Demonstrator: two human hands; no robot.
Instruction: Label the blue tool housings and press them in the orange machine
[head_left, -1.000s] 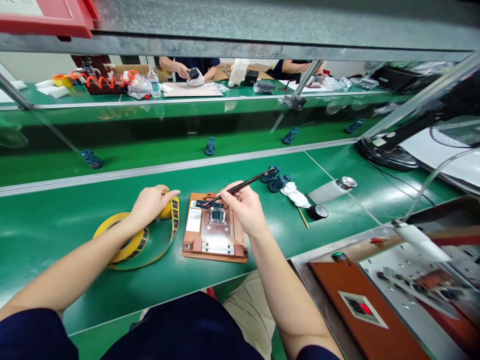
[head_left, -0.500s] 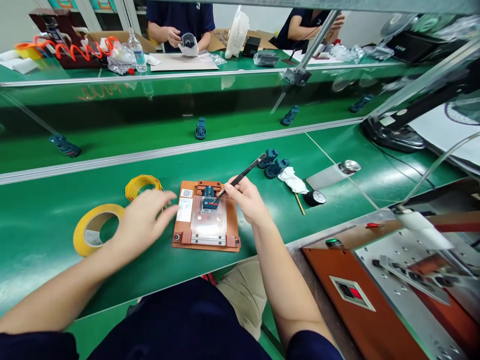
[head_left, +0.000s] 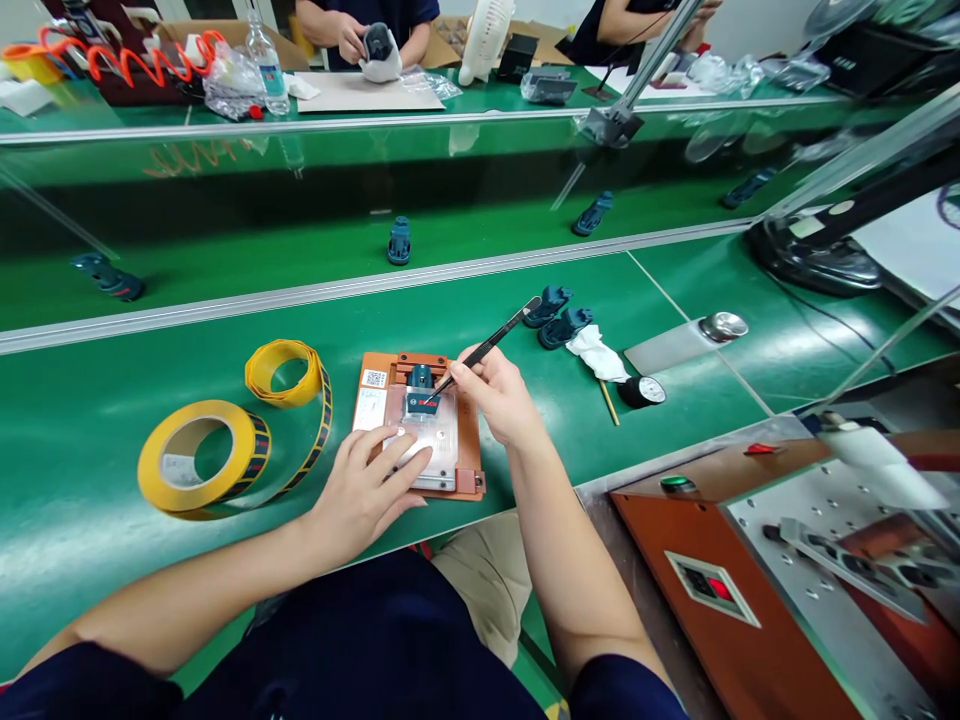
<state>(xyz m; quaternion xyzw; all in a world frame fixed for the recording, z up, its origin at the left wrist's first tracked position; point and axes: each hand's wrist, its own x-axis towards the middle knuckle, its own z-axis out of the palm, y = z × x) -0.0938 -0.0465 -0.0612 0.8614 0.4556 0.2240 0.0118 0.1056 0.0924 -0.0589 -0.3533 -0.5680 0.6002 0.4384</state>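
Orange-brown, the fixture plate (head_left: 420,425) lies on the green surface (head_left: 525,480) under both hands. The left hand (head_left: 367,490) presses flat, fingers spread and gripping nothing, on the plate's clear cover, likely to steady it. The right hand (head_left: 499,395) has its grip pinched on black tweezers (head_left: 487,348), tips touching the small blue part (head_left: 421,390) seated just ahead of the left fingers. Half a second ago the left hand hovered left of the plate (near the yellow tape roll (head_left: 199,465)); now it rests on it.

Green bench (head_left: 525,480) carries orange fixture (head_left: 471,440), yellow tape roll (head_left: 199,470), two blue parts (head_left: 556,315), white rag (head_left: 596,352).
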